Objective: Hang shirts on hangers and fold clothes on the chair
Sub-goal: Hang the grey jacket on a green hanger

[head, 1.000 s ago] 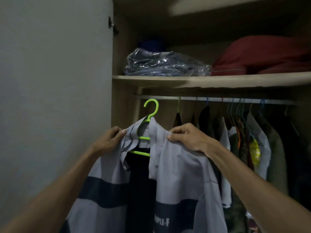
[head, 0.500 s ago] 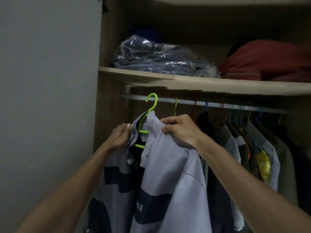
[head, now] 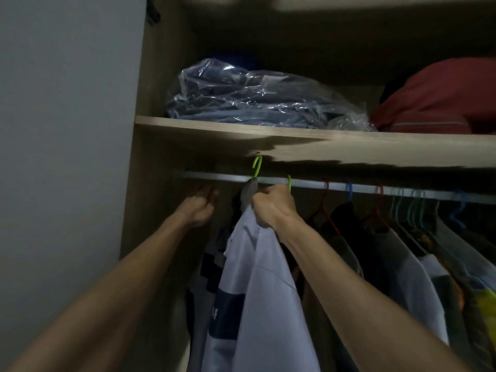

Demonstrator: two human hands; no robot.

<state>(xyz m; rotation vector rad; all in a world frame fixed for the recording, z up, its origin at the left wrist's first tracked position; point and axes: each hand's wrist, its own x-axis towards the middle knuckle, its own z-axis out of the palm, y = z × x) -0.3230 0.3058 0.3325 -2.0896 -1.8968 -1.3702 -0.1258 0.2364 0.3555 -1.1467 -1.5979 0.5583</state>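
Note:
A pale grey shirt with a dark navy band (head: 263, 291) hangs from a green hanger, whose hook (head: 257, 166) stands just above the wardrobe rail (head: 220, 177). My right hand (head: 273, 208) grips the shirt's shoulder right under the hook, knuckles close to the rail. My left hand (head: 200, 208) is up in the shadow to the left of the shirt, fingers curled. Whether it holds any cloth is hidden by the dark. The hanger's body is covered by the shirt.
Several garments (head: 402, 251) on coloured hangers fill the rail to the right, the nearest on another green hook (head: 289, 181). The shelf (head: 322, 140) above carries a plastic-wrapped bundle (head: 255, 100) and a red bundle (head: 442, 98). A grey door (head: 67, 130) bounds the left.
Both hands rose and carried the shirt into the wardrobe, lifting the green hook from below the rail to just above it. The shirt turned edge-on, and my left hand moved away from the collar.

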